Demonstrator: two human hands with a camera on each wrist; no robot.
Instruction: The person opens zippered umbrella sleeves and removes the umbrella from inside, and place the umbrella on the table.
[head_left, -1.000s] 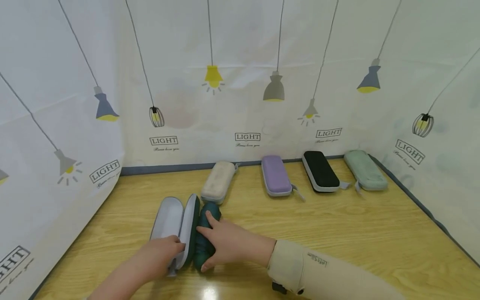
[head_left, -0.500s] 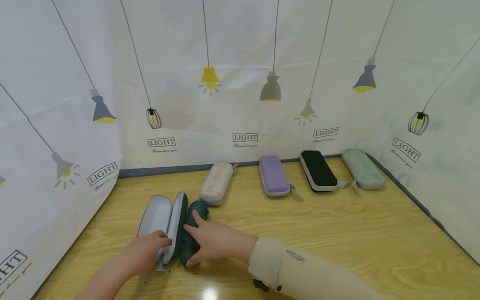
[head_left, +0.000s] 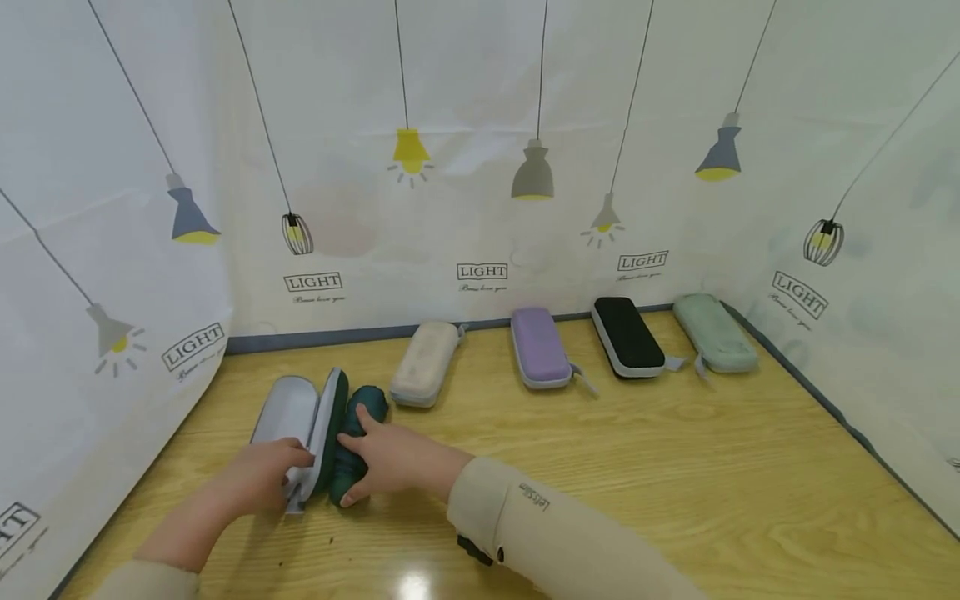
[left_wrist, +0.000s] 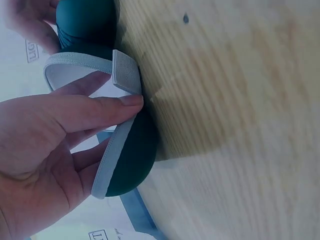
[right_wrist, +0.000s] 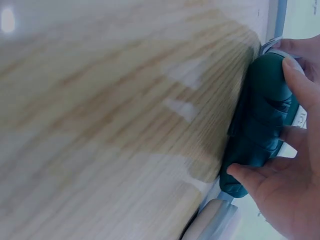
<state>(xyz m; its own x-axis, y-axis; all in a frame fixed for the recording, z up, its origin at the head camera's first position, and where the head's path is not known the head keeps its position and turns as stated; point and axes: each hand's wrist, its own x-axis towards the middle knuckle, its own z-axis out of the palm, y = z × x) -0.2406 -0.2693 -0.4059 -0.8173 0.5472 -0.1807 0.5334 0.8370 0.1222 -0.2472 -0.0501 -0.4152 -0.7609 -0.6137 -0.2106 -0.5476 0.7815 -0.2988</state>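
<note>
A dark green zip case [head_left: 327,437] with a pale grey lining lies opened out at the left of the table. My left hand [head_left: 262,475] pinches the near end of its rim, thumb outside by the grey pull tab [left_wrist: 125,71] and fingers inside. Against the case's right side lies a dark green rolled bundle, seemingly a folded compact umbrella [head_left: 369,406]. My right hand [head_left: 393,457] grips it from the right, fingers spread along its length. In the right wrist view the umbrella [right_wrist: 260,122] shows wrapped, creased fabric. Part of the case is hidden behind the left hand.
Along the back edge of the wooden table [head_left: 600,467] lie closed cases: beige [head_left: 425,364], purple [head_left: 542,347], black [head_left: 628,336] and mint [head_left: 716,333]. A white sheet [head_left: 480,183] printed with lamps stands behind and at both sides. The beige case is closest to the umbrella.
Both hands have slid left and slightly away across the table, taking the opened case and the umbrella along together. The head view has shifted a little. Both grips look the same.
</note>
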